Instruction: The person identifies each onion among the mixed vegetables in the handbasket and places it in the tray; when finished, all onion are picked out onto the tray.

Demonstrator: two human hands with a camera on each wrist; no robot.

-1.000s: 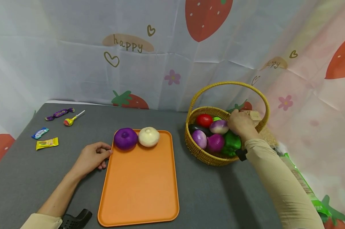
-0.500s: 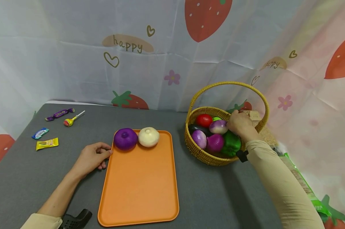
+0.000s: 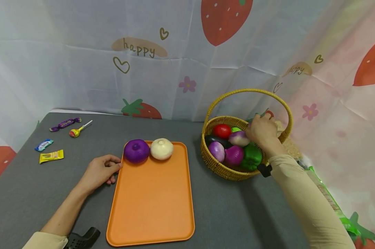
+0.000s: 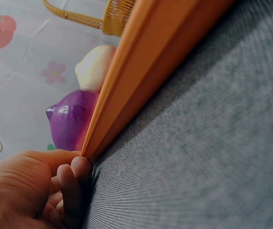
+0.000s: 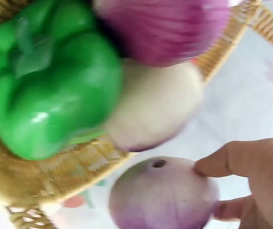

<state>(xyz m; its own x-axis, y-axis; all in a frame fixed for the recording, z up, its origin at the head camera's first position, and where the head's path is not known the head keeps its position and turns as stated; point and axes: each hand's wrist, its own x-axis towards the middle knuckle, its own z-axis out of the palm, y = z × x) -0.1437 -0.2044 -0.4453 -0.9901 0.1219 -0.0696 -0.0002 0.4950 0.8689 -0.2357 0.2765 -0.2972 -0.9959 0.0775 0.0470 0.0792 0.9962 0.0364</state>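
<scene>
My left hand pinches the left rim of the orange tray between thumb and fingers, as the left wrist view shows close up. A purple onion-shaped vegetable and a white one sit side by side at the tray's far end. At the right side of the yellow wicker basket, my right hand pinches a purple-and-white turnip, hidden behind the hand in the head view. Close by in the basket lie another turnip, a green bell pepper and a magenta onion.
Also in the basket are a tomato, an eggplant and a pale purple vegetable. The basket's tall handle arches overhead. Several candies, including a lollipop, lie far left. A green-edged bag lies at right.
My right hand has risen slightly and edged right, its fingers more extended upward. The turnip beside it in the basket has tilted a little. My left hand and the tray stay put.
</scene>
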